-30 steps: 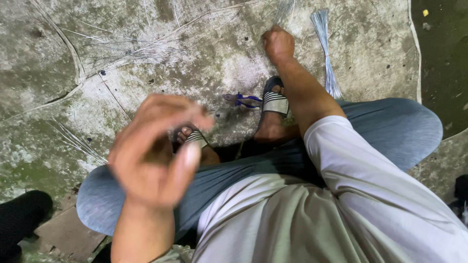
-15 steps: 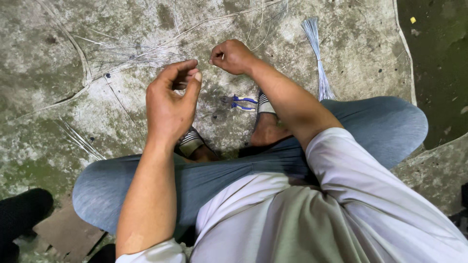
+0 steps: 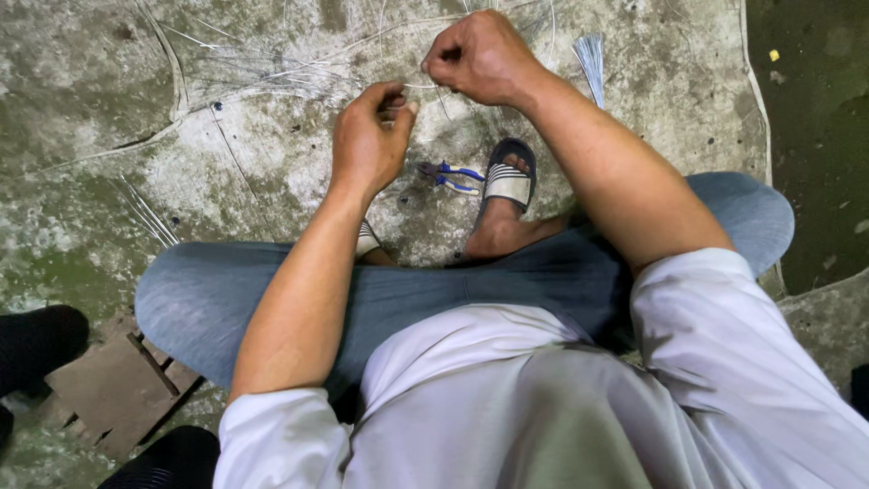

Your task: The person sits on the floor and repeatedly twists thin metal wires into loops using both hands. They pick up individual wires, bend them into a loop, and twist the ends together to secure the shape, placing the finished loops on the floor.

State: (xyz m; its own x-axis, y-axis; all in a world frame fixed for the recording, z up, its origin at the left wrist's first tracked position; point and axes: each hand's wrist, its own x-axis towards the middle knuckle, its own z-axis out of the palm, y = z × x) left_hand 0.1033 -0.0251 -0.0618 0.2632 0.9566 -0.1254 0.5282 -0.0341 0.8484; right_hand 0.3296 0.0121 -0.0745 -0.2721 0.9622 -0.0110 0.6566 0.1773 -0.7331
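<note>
I sit low over a stained concrete floor (image 3: 272,172). My left hand (image 3: 369,143) is raised in front of me with thumb and fingers pinched on a thin pale wire (image 3: 421,87). My right hand (image 3: 480,56) is closed in a fist on the same thin wire, a little farther and to the right. The strand runs between the two hands and is hard to follow. More thin wires (image 3: 272,77) lie spread on the floor beyond the hands. Blue-handled pliers (image 3: 450,177) lie on the floor below the hands, beside my sandalled foot (image 3: 507,181).
A bundle of cut pale wires (image 3: 591,62) lies at the top right, another small bunch (image 3: 145,213) at the left. A brown board (image 3: 113,385) and dark shapes (image 3: 36,344) sit at the lower left. Dark floor (image 3: 815,136) lies beyond the slab's right edge.
Both hands have moved forward and closer together over the floor wires. The right hand, earlier reaching far out, now holds a fist near the left hand's pinch.
</note>
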